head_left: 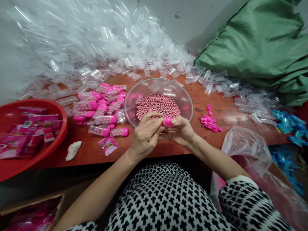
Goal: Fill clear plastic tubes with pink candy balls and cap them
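Note:
Both my hands meet over the near rim of a clear plastic bowl (157,84) of small pink beads (157,104). My left hand (147,132) is closed around a tube whose body is mostly hidden by my fingers. At its right end a bright pink cap (167,122) shows. The thumb and fingers of my right hand (183,130) are closed on that cap. Left of the bowl lies a pile of clear bead-filled tubes (104,119) with pink caps. Loose pink caps (209,123) lie to the right.
Empty clear tubes (115,38) are heaped across the back. A red basin (63,128) of pink packets stands left, near a pink card (108,146) and a white scrap (73,150). A green sack (260,48), plastic bag (247,144) and blue pieces (298,126) are on the right.

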Available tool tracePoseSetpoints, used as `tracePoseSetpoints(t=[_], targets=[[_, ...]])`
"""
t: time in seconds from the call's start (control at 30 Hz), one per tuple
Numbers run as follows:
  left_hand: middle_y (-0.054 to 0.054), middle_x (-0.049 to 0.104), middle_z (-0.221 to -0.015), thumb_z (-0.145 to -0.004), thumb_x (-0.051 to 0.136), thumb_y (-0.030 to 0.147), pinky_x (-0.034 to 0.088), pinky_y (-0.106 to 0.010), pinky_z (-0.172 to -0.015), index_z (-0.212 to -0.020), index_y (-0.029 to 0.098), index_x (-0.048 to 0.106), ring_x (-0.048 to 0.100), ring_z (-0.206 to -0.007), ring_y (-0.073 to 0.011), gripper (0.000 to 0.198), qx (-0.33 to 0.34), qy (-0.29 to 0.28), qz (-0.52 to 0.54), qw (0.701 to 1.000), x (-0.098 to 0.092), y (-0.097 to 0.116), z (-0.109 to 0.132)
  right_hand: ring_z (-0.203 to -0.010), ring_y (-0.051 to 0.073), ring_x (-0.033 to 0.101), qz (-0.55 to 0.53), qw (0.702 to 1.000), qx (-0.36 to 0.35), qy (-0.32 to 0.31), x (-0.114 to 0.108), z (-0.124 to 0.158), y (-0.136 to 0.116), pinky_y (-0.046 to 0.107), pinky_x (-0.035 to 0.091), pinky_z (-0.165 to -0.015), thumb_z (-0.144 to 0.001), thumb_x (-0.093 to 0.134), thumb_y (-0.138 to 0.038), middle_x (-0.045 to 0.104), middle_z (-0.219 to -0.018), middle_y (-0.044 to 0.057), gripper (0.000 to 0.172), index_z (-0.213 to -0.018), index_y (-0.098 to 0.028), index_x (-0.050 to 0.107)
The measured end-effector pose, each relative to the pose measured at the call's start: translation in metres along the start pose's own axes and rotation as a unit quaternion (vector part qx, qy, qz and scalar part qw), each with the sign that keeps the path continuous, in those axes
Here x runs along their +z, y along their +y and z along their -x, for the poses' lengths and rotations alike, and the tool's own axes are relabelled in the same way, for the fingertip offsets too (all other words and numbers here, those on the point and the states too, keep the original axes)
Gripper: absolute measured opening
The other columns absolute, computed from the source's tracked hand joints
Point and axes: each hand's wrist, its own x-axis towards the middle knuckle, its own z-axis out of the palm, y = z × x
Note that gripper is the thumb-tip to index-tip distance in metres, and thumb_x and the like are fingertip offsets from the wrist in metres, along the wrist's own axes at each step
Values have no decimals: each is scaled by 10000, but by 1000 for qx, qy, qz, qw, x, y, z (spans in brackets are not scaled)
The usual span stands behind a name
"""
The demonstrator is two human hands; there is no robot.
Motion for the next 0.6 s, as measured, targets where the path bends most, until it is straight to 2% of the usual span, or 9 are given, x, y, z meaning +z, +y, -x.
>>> tracePoseSetpoints(t=[0.1, 0.2, 0.23, 0.3, 0.37, 0.43, 0.47, 0.5, 0.6], targets=[[-52, 778, -963, -962, 601, 262, 541, -430, -1020, -1052, 230, 780, 669, -1099, -244, 204, -32, -3, 32, 999, 4, -4, -2, -863, 245, 689, 17, 1000, -11, 6, 1, -2, -1, 489, 616, -873, -607, 729, -412, 707, -741, 38, 271, -741, -193, 643], [-59, 772, -1092, -957, 627, 340, 559, -419, -1017, -1080, 219, 776, 678, -1121, -240, 228, -110, 25, 92, 989, 1, -10, -6, -949, 238, 691, 94, 995, -23, 1, -4, -1, -16, 445, 623, -860, -677, 779, -589, 739, -922, 75, 475, -923, -192, 695], [-52, 765, -1141, -947, 645, 363, 560, -421, -1027, -1098, 225, 772, 683, -1121, -238, 240, -141, 46, 101, 984, -4, -14, -8, -983, 236, 687, 135, 990, -47, 7, -10, 0, -25, 426, 624, -854, -686, 770, -652, 739, -999, 88, 545, -983, -200, 702], [-24, 757, -1183, -924, 681, 400, 561, -440, -1043, -1119, 251, 765, 696, -1098, -236, 260, -193, 112, 92, 970, -24, -24, -15, -1060, 227, 669, 229, 959, -151, 65, -34, 0, -50, 395, 615, -864, -731, 727, -704, 719, -1149, 94, 594, -1092, -234, 697], [13, 769, -1131, -910, 696, 433, 567, -483, -1038, -1113, 279, 766, 714, -1049, -242, 264, -211, 191, 62, 957, -52, -43, -23, -1130, 211, 644, 342, 879, -279, 181, -71, -3, -79, 385, 588, -910, -839, 655, -637, 693, -1248, 74, 509, -1196, -275, 667], [46, 770, -1072, -914, 687, 426, 546, -539, -1056, -1107, 310, 771, 716, -1063, -260, 240, -204, 216, 20, 955, -82, -72, -28, -1134, 219, 644, 478, 768, -305, 297, -113, -10, -104, 405, 566, -932, -918, 573, -528, 702, -1230, 82, 428, -1232, -249, 657], [57, 771, -1015, -903, 694, 419, 531, -593, -1051, -1088, 299, 779, 721, -1065, -286, 237, -182, 246, -10, 952, -95, -87, -29, -1088, 235, 663, 551, 712, -272, 340, -132, -16, -112, 424, 557, -933, -921, 566, -463, 718, -1182, 107, 395, -1198, -202, 675], [54, 771, -1038, -887, 714, 403, 497, -631, -1069, -1125, 293, 769, 708, -1116, -313, 268, -182, 244, -27, 952, -105, -102, -29, -1100, 255, 664, 627, 661, -216, 352, -150, -23, -118, 440, 531, -977, -914, 575, -403, 720, -1192, 139, 387, -1196, -160, 683], [-24, 741, -1234, -915, 708, 353, 422, -623, -1107, -1226, 258, 716, 633, -1266, -325, 326, -226, 220, -77, 946, -118, -130, -21, -1194, 297, 635, 779, 555, -73, 280, -179, -45, -119, 437, 478, -1038, -911, 582, -316, 673, -1319, 191, 436, -1294, -118, 646]])
